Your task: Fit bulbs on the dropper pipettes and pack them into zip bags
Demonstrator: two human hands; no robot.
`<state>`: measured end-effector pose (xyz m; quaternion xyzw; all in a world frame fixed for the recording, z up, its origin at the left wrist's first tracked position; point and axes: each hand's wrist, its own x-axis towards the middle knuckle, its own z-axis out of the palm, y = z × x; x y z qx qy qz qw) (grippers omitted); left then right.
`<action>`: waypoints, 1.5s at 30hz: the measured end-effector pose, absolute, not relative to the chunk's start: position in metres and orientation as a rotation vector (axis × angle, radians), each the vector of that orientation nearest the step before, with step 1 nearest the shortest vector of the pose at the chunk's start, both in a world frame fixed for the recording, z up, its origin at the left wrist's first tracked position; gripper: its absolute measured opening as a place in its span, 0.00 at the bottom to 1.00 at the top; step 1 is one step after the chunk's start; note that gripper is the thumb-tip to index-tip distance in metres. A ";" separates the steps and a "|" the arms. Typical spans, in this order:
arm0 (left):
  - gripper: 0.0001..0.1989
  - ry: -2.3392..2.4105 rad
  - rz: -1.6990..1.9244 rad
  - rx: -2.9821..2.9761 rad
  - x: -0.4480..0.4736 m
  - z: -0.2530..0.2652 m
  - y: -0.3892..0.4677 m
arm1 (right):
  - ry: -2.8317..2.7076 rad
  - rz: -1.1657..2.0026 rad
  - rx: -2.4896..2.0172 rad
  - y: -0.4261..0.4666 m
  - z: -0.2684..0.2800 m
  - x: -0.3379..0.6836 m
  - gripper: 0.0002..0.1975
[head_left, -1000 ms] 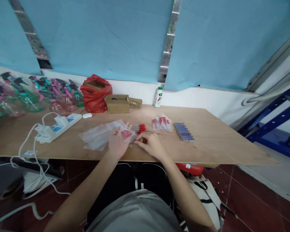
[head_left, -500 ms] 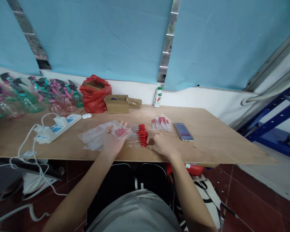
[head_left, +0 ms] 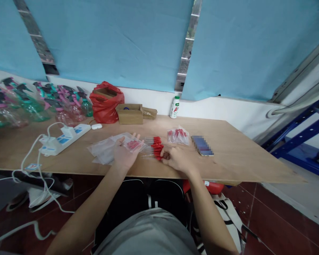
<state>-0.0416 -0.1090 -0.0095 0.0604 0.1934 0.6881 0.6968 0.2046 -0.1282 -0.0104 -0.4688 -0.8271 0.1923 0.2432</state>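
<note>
My left hand (head_left: 124,156) is palm up, its thumb over a clear plastic bag (head_left: 134,144) with something red showing in or through it. More flat clear bags (head_left: 102,150) lie under and left of that hand. To the right, a row of thin metal-shafted tools with red handles (head_left: 157,147), like small screwdrivers, lies on the table with the shafts pointing left. My right hand (head_left: 175,158) has its fingers curled and pinched at the handles nearest me; the fingertips partly hide what they grip. Beyond it is a clear bag of red-handled pieces (head_left: 178,136).
A phone (head_left: 202,145) lies right of the bags. Along the back stand a white bottle (head_left: 174,107), a cardboard box (head_left: 130,115), a red plastic bag (head_left: 105,106) and several spray bottles (head_left: 32,109). A corded power strip (head_left: 65,140) is at left, by a white case (head_left: 96,126).
My right fingers shift slightly at the red handles, and the lower handles sit a little differently. My left hand keeps its hold on the bag. The view has moved slightly.
</note>
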 end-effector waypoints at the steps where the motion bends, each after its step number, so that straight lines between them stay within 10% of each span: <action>1: 0.28 0.427 1.535 0.127 -0.042 -0.010 -0.109 | -2.257 0.560 -1.266 -0.128 -0.009 0.206 0.10; 45: 0.29 0.449 1.533 0.246 -0.015 -0.018 -0.117 | -1.748 0.514 -0.928 -0.148 -0.029 0.126 0.05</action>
